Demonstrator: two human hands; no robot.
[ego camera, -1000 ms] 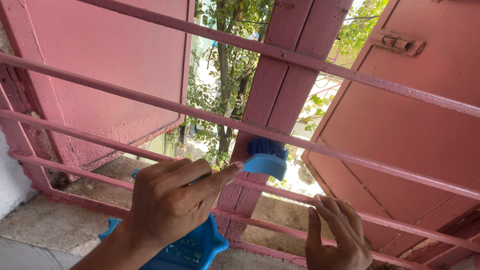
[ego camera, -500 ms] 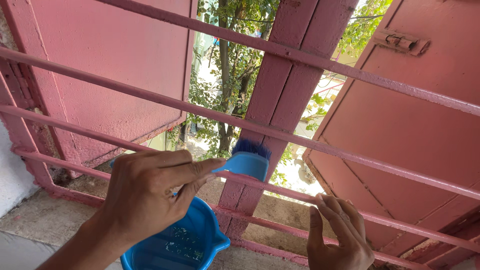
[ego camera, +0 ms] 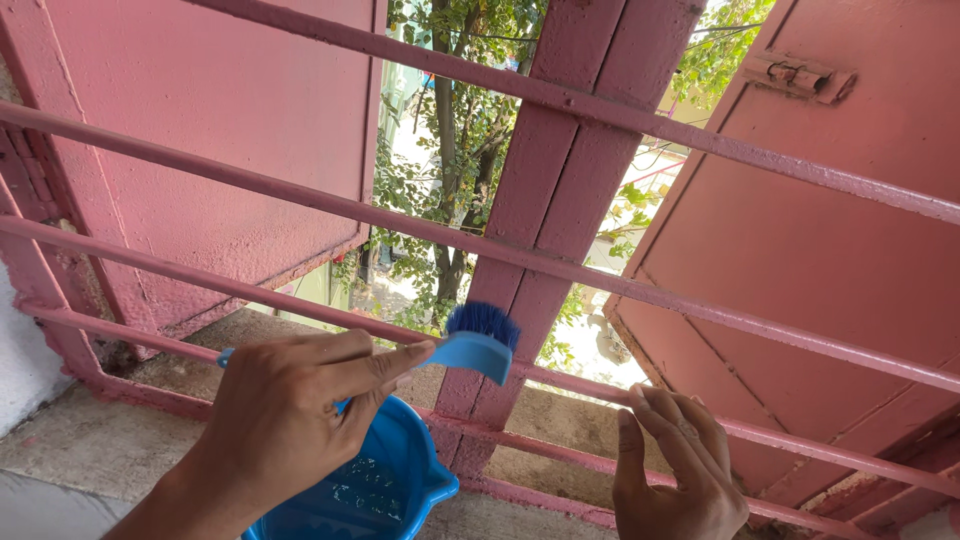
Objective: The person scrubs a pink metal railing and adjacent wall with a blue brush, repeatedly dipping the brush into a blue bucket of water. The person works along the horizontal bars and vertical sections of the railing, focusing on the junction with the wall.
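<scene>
Left hand [ego camera: 290, 420] is up at the grille, fingers curled round a blue brush [ego camera: 470, 345], forefinger laid along the handle to steer it. The dark bristles point up and sit right against a pink bar [ego camera: 330, 318], close to the wide upright post [ego camera: 545, 230], so the head can work the metal where bar and post meet. Right hand [ego camera: 675, 470] grips nothing: it lies flat with fingers together, pressed on a lower bar [ego camera: 800, 448], looks like a brace to keep the body steady. Just under the left hand sits a blue tub [ego camera: 385, 490] on the sill [ego camera: 80, 450], a little water glinting inside, near enough for a dip without stretching. Both pink shutters [ego camera: 210, 130] stand swung outward, leaving the 5 or so bars free to reach, and green trees [ego camera: 450, 150] show through the gap beyond.
</scene>
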